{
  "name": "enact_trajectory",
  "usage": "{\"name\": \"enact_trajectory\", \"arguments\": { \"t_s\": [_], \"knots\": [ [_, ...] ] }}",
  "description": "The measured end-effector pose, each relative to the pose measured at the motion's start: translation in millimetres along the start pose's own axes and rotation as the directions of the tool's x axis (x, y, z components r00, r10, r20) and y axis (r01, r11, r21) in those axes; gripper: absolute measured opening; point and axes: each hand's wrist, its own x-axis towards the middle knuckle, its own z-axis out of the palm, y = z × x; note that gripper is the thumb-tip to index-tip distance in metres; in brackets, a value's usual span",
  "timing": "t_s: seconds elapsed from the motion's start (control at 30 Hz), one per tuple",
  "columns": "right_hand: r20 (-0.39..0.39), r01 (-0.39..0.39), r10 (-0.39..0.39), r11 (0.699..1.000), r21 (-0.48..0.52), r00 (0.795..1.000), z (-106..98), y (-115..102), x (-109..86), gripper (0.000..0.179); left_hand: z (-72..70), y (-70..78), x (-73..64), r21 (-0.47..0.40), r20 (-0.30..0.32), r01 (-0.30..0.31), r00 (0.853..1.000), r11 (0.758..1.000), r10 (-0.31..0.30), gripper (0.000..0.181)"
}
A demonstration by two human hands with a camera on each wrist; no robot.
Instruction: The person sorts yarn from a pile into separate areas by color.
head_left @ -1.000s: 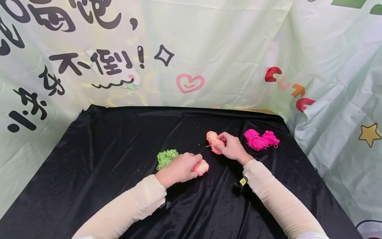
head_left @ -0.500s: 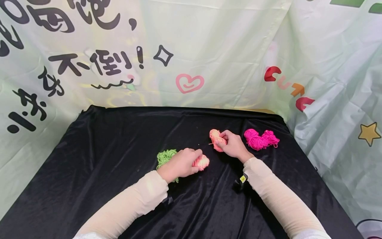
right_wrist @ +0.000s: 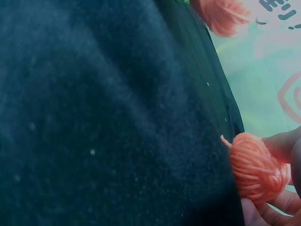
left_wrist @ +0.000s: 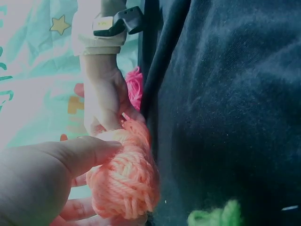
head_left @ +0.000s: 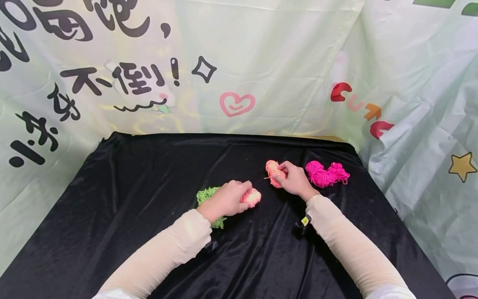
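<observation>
My left hand pinches a salmon-pink skein of yarn near the middle of the black cloth. In the left wrist view, the thumb presses across the wound strands of this skein with fingers under it. Farther right, a second salmon skein is held between the thumb and fingers of my right hand. The right wrist view shows that skein with a short loose end sticking out. Green yarn lies partly hidden behind my left hand and wrist.
A magenta skein lies just right of my right hand. Black cloth covers the table, with folds toward the front. Printed fabric hangs behind the table and along both sides.
Both hands, each with its salmon skein, have moved slightly farther from me. The right one has also shifted right, toward the magenta skein. More green yarn shows below the left wrist.
</observation>
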Motion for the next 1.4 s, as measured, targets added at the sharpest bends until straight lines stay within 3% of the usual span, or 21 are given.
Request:
{"name": "enact_trajectory", "arguments": {
  "t_s": [0.3, 0.53, 0.83, 1.2, 1.4],
  "knots": [
    [0.003, -0.025, 0.025, 1.0, -0.014, 1.0, 1.1, 6.9, 2.1, 0.033, -2.6, -2.2, 10.6, -0.035, -0.021, 0.029, 0.999, 0.999, -0.03, 0.027],
    [-0.013, -0.032, 0.031, 0.999, -0.009, 0.999, 0.4, 7.3, 1.9, 0.033, -3.2, -2.9, 18.9, -0.077, -0.003, 0.078, 0.997, 0.994, -0.078, 0.03],
    [-0.051, -0.033, 0.033, 0.999, -0.007, 0.998, -0.6, 7.5, 3.7, 0.031, -4.0, -3.5, 28.8, -0.06, 0.006, 0.106, 0.994, 0.993, -0.105, 0.036],
    [0.041, -0.044, 0.046, 0.997, -0.071, 0.998, -1.7, 9.7, 3.3, 0.045, -2.7, -4.9, 38.2, -0.085, -0.017, 0.109, 0.994, 0.99, -0.111, 0.036],
    [0.056, -0.038, 0.042, 0.997, -0.067, 0.998, -0.8, 11.8, 5.8, 0.043, -5.6, -4.4, 43.9, -0.116, -0.007, 0.133, 0.991, 0.984, -0.135, 0.036]
  ]
}}
